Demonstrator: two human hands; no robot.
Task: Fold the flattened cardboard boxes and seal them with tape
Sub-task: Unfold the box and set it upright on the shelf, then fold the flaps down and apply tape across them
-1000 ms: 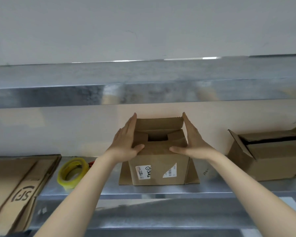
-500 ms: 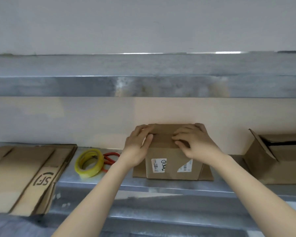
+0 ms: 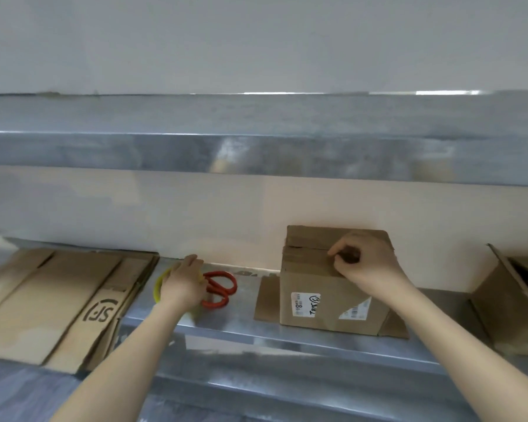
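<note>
While the right hand rests with curled fingers on the closed top flaps of a cardboard box at centre right of the frame, the left hand curls its fingers over a yellow tape roll left of centre on the steel bench. Red scissors lie just beside the roll; flattened boxes lie at lower left.

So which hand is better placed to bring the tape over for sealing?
Left. The left hand grips the tape roll beside the scissors, while the right hand, fingers curled, presses down the closed flaps of the box.
</note>
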